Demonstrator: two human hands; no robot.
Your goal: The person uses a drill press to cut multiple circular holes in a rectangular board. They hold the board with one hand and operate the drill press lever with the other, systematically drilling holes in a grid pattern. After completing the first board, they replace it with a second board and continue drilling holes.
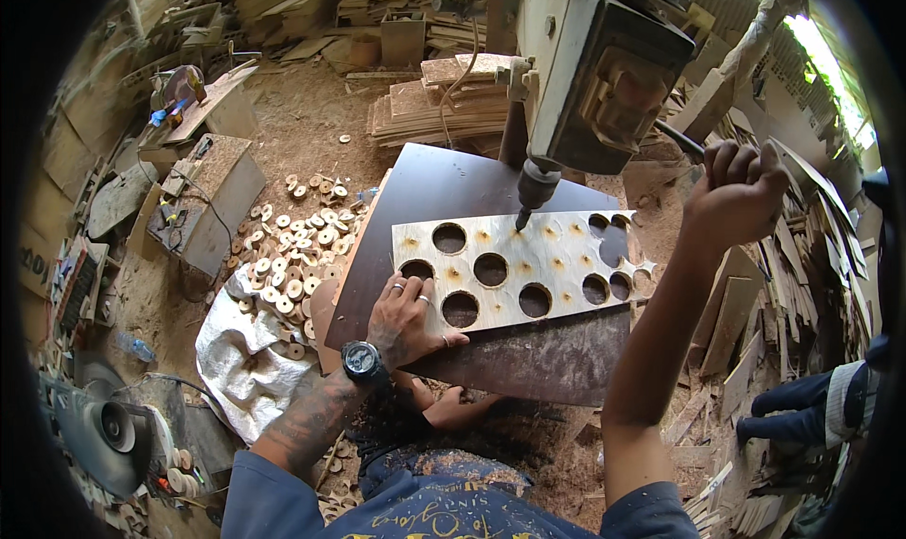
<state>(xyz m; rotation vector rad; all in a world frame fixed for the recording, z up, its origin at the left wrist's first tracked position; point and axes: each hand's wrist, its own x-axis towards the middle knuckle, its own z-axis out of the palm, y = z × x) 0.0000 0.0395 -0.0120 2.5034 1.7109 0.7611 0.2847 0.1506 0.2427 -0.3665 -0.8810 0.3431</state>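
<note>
A pale plywood board (562, 282) with several round holes and brown-marked spots lies on a dark, smooth tabletop (444, 182). My left hand (401, 322) holds the board at its left end, fingertips at a hole and thumb along the near edge. Above the board's far edge hangs the drill press (585, 86). Its chuck (539, 182) carries a dark bit (522, 220) whose tip is at the board's surface; whether it touches, I cannot tell. My right hand (741, 190), raised at the right, is closed round the press's lever (681, 141).
Loose wooden discs (293, 275) are heaped left of the table, beside a white sack (250, 350). Stacked boards (439, 109) stand behind it. Offcuts (736, 312) lean at the right, where another person's leg (802, 407) shows. A fan-like machine (109, 426) sits lower left.
</note>
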